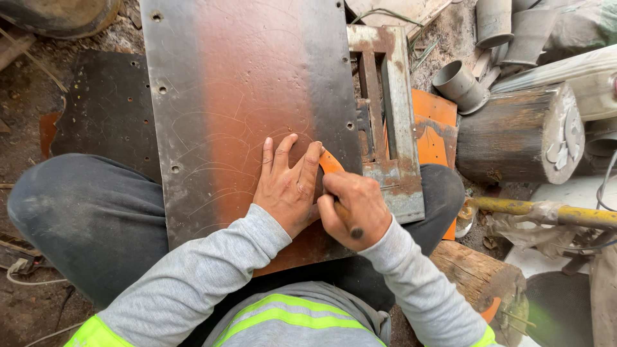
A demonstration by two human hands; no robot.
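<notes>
Head cam: left hand (287,186) flat, fingers spread, pinning orange template (330,162) on rusty metal sheet (238,96) across lap so it won't slip. Right hand (353,209) fisted around scribing tool (350,222), tip at template edge. Wood log (514,132) to right.

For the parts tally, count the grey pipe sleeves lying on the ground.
3. One sleeve lies open-mouthed just above the log. Two more, and, lie side by side at the top right edge. Others may be hidden in the clutter there.
</notes>
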